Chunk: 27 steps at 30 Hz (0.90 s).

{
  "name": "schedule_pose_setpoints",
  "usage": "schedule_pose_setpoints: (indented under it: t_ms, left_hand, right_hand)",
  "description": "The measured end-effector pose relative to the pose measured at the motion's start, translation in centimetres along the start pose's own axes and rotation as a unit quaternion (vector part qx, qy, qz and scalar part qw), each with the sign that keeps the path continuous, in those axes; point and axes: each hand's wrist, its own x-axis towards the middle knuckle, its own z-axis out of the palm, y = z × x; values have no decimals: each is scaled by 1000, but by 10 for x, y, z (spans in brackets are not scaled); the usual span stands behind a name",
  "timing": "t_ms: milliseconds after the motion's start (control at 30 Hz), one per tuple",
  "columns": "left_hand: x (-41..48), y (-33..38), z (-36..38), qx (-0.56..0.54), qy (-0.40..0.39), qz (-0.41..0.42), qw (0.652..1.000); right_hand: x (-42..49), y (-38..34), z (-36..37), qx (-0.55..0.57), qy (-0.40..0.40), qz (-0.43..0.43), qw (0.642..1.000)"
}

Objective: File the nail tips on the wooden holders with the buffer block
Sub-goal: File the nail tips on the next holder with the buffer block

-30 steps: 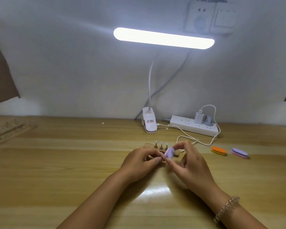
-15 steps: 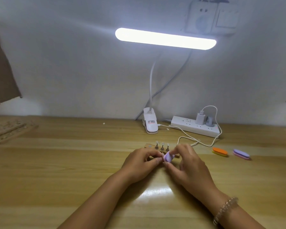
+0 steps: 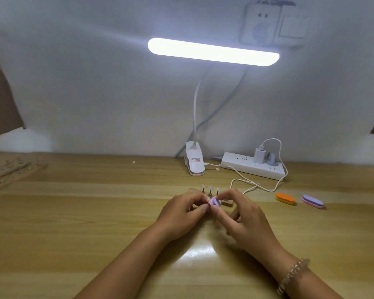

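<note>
Wooden holder [image 3: 227, 203] half hidden, nail tips [image 3: 210, 188] tiny

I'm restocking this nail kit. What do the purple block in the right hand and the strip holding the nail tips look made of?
The purple buffer block looks like matte foam: pastel, rounded edges, no shine. The holder strip looks like bare light wood, dull tan; its pins glint grey, probably metal.
</note>
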Motion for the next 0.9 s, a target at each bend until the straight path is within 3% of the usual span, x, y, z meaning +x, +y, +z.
schedule_pose_setpoints:
  t_ms: [200,333,467,600,767,900]
  left_hand:
    - [0,-2,1,15,-11,0,1000]
    - [1,-1,1,36,-8,1,999]
    - [-1,-1,2,43,-13,5,999]
    - [0,0,2,64,-5,9,998]
    - [-2,0,2,60,-9,15,998]
    - [-1,1,3,64,-12,12,998]
  right_hand:
    - [-6,-7,2,-29,-31,-60,997]
    - [1,1,-1,-20,18,-1,1000]
    - [-5,-4,2,-47,-7,-49,998]
    - [2,2,0,-24,26,0,999]
    - [-5,-5,3,-44,-13,-61,997]
    - [3,4,-1,-25,32,8,999]
